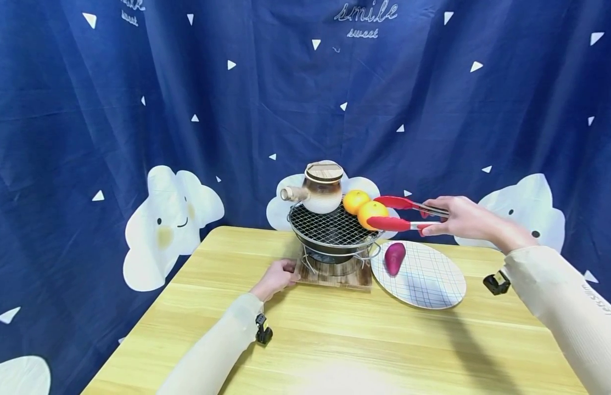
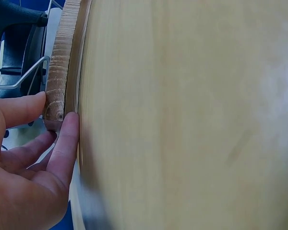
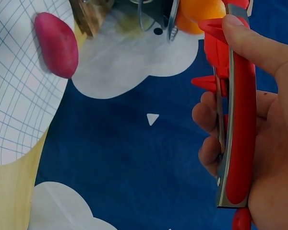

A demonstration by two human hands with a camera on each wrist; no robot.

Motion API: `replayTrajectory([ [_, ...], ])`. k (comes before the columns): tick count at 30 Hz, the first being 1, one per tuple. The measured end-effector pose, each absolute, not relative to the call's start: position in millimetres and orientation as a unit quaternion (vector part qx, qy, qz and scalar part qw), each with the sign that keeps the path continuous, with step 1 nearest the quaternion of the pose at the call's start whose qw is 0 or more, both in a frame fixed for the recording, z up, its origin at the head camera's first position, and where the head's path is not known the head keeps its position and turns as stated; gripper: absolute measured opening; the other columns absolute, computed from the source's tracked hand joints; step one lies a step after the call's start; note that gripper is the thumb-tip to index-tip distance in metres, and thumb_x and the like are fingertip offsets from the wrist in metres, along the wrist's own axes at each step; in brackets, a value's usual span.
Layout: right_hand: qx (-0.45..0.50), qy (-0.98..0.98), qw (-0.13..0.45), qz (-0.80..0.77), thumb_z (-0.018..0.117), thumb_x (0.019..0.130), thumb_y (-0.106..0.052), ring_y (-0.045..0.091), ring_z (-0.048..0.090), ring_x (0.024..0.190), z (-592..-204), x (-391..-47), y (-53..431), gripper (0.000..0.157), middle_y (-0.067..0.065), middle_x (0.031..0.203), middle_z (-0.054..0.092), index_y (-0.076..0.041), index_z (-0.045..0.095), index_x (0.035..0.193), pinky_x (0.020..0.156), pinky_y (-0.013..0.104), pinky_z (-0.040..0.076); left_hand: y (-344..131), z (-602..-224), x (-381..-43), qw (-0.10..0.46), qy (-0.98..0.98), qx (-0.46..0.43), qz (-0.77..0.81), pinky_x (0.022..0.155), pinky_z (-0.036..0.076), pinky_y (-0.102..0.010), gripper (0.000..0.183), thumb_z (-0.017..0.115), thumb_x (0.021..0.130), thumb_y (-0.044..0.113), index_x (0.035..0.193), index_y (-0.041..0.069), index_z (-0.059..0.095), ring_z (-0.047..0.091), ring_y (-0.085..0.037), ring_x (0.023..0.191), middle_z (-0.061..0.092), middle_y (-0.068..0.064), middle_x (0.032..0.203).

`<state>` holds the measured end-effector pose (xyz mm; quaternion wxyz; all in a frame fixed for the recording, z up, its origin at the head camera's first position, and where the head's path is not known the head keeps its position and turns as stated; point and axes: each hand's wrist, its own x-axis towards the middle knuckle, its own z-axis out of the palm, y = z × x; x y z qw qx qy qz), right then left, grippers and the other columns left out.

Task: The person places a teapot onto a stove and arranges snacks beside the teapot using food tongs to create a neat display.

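My left hand (image 1: 276,278) grips the near left corner of a wooden board (image 1: 335,280), with the thumb (image 2: 26,109) on one face and fingers at the other. On this board stands a round black grill with a wire mesh (image 1: 325,225). In my right hand (image 1: 465,220) are red-and-steel tongs (image 1: 390,224), held by the handles. Their red tips lie on either side of an orange (image 1: 371,213) at the grill's right edge. A second orange (image 1: 356,201) sits just behind it. At the back of the mesh is a clay pot (image 1: 324,196) with a wooden lid and side handle.
Right of the grill, a white plate with blue grid lines (image 1: 436,280) bears a purple-red sweet potato (image 1: 395,258). The wooden table (image 1: 305,334) ends at a dark blue curtain (image 1: 265,109) with clouds and triangles.
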<state>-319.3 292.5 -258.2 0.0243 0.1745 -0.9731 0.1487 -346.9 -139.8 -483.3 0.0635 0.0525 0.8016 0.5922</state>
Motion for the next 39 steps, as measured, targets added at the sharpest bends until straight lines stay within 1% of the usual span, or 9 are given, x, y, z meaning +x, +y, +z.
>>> replayTrajectory([
  [7,0.181,-0.973,0.032,0.140,0.078,0.078,-0.061,0.045,0.054,0.121,-262.3,-320.3,291.2,0.099,0.031,0.138,0.056,0.007,0.048,0.144,0.100,0.068,0.047,-139.0,-482.1,-345.7,0.066,0.806,0.050,0.586,0.080,0.062,-0.035,0.049,0.068,0.086,-0.002,0.133,-0.008,0.057,0.068,-0.022,0.088,0.067,-0.021,0.120],
  [12,0.179,-0.973,0.033,0.142,0.078,0.081,-0.056,0.044,0.054,0.119,-264.0,-320.0,290.8,0.095,0.032,0.137,0.057,0.008,0.048,0.143,0.099,0.067,0.048,-138.3,-480.3,-344.2,0.067,0.805,0.050,0.588,0.080,0.062,-0.036,0.048,0.067,0.086,-0.002,0.132,-0.009,0.056,0.069,-0.023,0.089,0.066,-0.022,0.120],
  [17,0.179,-0.972,0.032,0.149,0.077,0.079,-0.061,0.042,0.055,0.117,-266.0,-320.9,290.8,0.099,0.031,0.136,0.058,0.009,0.049,0.143,0.098,0.066,0.049,-137.4,-478.7,-342.3,0.068,0.804,0.049,0.589,0.080,0.062,-0.037,0.050,0.067,0.086,-0.002,0.134,-0.009,0.055,0.069,-0.025,0.089,0.066,-0.023,0.118],
  [20,0.183,-0.970,0.032,0.157,0.077,0.079,-0.061,0.041,0.056,0.118,-267.4,-321.8,290.4,0.098,0.030,0.136,0.059,0.008,0.049,0.143,0.100,0.065,0.049,-137.3,-478.8,-341.8,0.070,0.804,0.047,0.588,0.081,0.062,-0.037,0.053,0.067,0.087,-0.001,0.137,-0.009,0.053,0.069,-0.025,0.089,0.065,-0.023,0.117],
  [25,0.185,-0.969,0.029,0.159,0.076,0.080,-0.060,0.043,0.054,0.123,-270.0,-322.1,290.7,0.098,0.030,0.138,0.057,0.009,0.047,0.144,0.104,0.066,0.045,-137.9,-479.6,-341.7,0.069,0.802,0.047,0.591,0.082,0.062,-0.038,0.053,0.067,0.086,-0.002,0.137,-0.009,0.052,0.069,-0.026,0.091,0.065,-0.023,0.117],
  [29,0.181,-0.971,0.029,0.155,0.076,0.079,-0.063,0.045,0.054,0.125,-271.1,-319.5,291.3,0.102,0.031,0.138,0.056,0.009,0.046,0.144,0.105,0.066,0.044,-137.8,-480.7,-342.5,0.068,0.802,0.045,0.592,0.082,0.062,-0.038,0.052,0.067,0.086,-0.002,0.136,-0.009,0.053,0.069,-0.025,0.090,0.065,-0.023,0.116],
  [31,0.179,-0.971,0.030,0.156,0.077,0.079,-0.061,0.045,0.054,0.124,-271.2,-318.1,291.8,0.101,0.032,0.137,0.056,0.010,0.046,0.144,0.104,0.066,0.045,-137.6,-481.2,-343.0,0.067,0.802,0.044,0.592,0.082,0.062,-0.037,0.051,0.067,0.086,-0.002,0.136,-0.009,0.054,0.069,-0.024,0.089,0.065,-0.022,0.114],
  [39,0.176,-0.971,0.033,0.156,0.077,0.079,-0.061,0.042,0.057,0.119,-270.9,-314.1,293.6,0.100,0.031,0.134,0.059,0.009,0.047,0.143,0.102,0.066,0.047,-137.3,-480.5,-343.1,0.068,0.802,0.046,0.592,0.081,0.062,-0.037,0.052,0.066,0.087,-0.003,0.137,-0.010,0.052,0.069,-0.024,0.088,0.065,-0.022,0.110],
])
